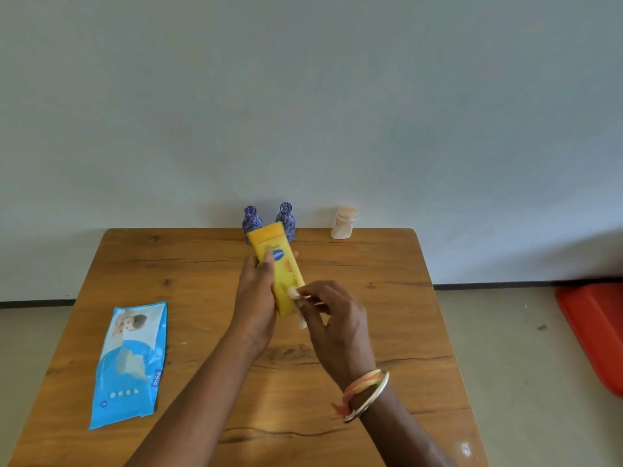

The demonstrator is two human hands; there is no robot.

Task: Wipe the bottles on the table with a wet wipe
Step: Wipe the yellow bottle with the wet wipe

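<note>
My left hand (258, 291) grips a yellow bottle (281, 264) and holds it tilted above the middle of the wooden table (387, 315). My right hand (332, 318) pinches a small white wet wipe (292, 293) against the bottle's lower part. Two blue patterned bottles (252, 221) (286, 219) stand at the table's far edge, partly hidden behind the yellow bottle. A pale beige bottle (343, 223) stands to their right.
A blue wet-wipe pack (129, 362) lies flat on the table's left side. A red plastic object (593, 328) sits on the floor at the right. A plain wall rises right behind the table.
</note>
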